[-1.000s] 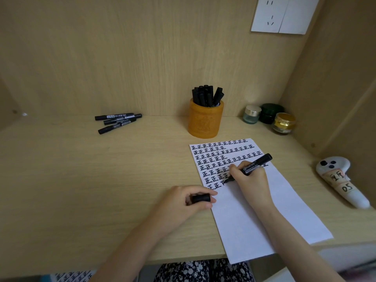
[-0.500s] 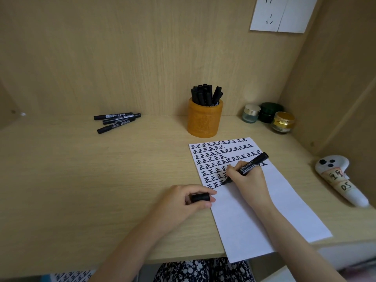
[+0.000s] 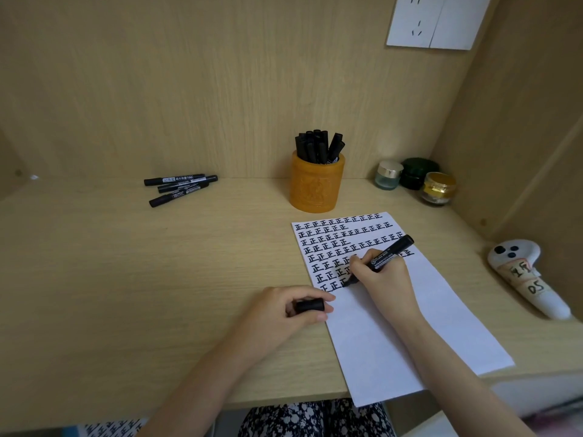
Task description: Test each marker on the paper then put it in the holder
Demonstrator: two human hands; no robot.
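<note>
Right hand [image 3: 383, 275] grips marker [image 3: 386, 255], tip seemingly touching paper [image 3: 410, 335] overhanging the desk edge; left hand [image 3: 284, 313] pinches cap [image 3: 309, 306].

Holder [image 3: 317, 184] behind paper [image 3: 410, 326].

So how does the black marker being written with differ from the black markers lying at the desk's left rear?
The black marker in the right hand is uncapped, tilted, tip on the white paper; the loose black markers lie flat, capped, untouched. Its cap is in the left hand. All have white-printed labels.

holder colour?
Orange-yellow holder with a carved pattern on its front; shows best in the head view.
</note>
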